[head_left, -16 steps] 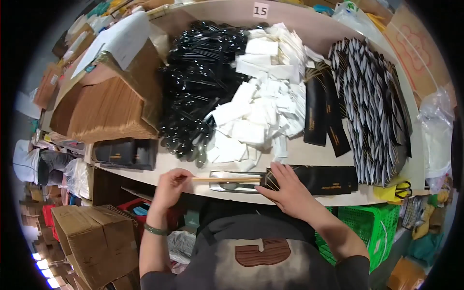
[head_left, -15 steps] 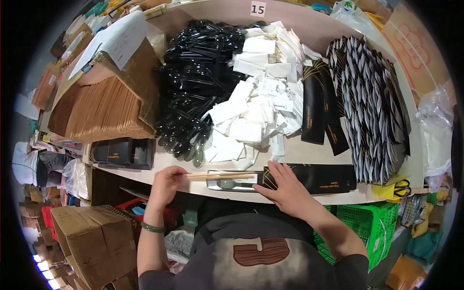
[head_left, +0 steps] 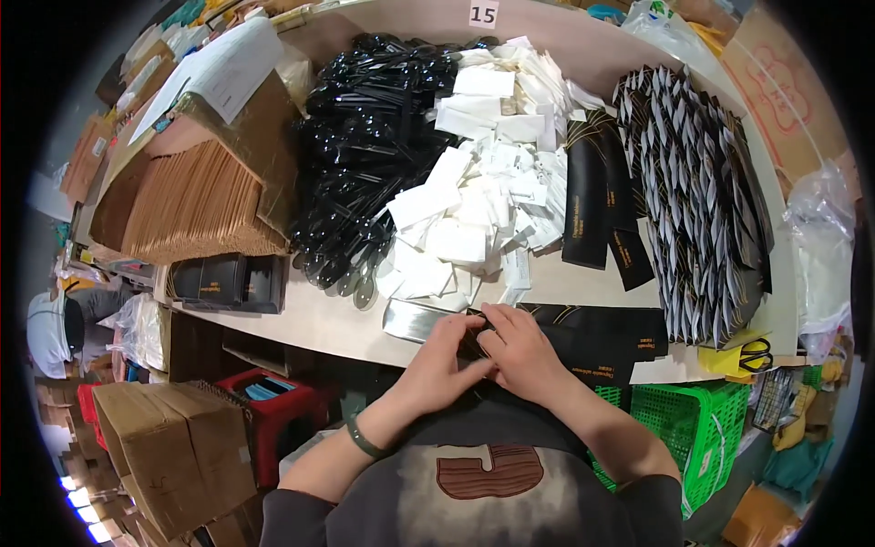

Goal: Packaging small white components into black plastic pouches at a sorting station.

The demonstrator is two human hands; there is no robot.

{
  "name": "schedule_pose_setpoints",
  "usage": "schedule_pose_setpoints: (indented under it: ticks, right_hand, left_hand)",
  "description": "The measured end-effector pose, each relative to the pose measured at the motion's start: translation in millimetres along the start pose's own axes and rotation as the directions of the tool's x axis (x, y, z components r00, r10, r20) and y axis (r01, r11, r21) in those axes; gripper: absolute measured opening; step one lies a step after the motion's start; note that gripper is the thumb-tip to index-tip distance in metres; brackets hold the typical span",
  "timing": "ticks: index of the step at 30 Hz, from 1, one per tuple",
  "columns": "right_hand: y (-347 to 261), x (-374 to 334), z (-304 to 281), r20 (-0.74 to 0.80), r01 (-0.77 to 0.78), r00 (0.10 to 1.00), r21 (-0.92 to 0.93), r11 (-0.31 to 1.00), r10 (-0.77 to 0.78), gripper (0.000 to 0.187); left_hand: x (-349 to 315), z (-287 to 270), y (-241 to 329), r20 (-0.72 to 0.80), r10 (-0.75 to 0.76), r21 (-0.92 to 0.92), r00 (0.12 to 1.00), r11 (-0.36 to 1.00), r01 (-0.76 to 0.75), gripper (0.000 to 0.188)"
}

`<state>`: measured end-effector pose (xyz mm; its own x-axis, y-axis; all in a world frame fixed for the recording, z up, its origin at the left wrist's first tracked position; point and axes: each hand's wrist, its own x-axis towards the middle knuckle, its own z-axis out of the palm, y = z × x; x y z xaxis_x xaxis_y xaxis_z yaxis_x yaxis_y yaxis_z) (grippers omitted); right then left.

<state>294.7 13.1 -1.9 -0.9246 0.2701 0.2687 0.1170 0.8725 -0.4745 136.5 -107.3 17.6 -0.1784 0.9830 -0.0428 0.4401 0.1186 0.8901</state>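
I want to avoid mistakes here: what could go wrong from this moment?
The black sleeve under both hands lies at the table's front edge, so it might slide off. The left hand and right hand work close to the white packets, which a wrist could knock loose.

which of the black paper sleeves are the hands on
The long black sleeve lying crosswise at the table's near edge: both the left hand and right hand grip its left end. The other loose sleeves lie untouched farther back, beside the white packets.
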Motion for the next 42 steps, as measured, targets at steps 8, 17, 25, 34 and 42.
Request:
schedule_pose_setpoints:
  ticks: [8,17,25,34,42]
  right_hand:
    - [4.5,47.5,-19.0,-0.061,0.272,0.962,0.118,0.955,-0.266,0.026]
    - [91.2,31.0,-130.4,-0.193,-0.013,0.98,-0.31,0.951,-0.049,0.06]
    - [42.2,-11.6,-34.6,0.187,0.041,0.982,-0.084,0.996,-0.024,0.038]
    - [-1.2,4.7,-10.5,0.069,-0.511,0.851,-0.119,0.852,0.52,0.033]
    - [-7.1,15.3,11.4,0.132,-0.526,0.847,0.076,0.847,0.515,0.027]
  left_hand:
    - [8.2,-74.3,-19.3,0.126,0.251,0.842,0.96,0.485,-0.238,0.03]
    - [-3.6,-55.6,-5.4,0.133,-0.27,0.021,0.954,0.963,0.269,0.036]
    - [12.5,17.5,13.1,0.343,0.221,-0.218,0.913,0.964,-0.151,0.033]
    - [-20.5,-27.8,-25.3,-0.209,-0.147,0.385,0.967,0.897,0.219,0.053]
    - [-20.0,-62.4,-22.0,0.194,-0.054,0.576,0.98,0.815,-0.069,0.075]
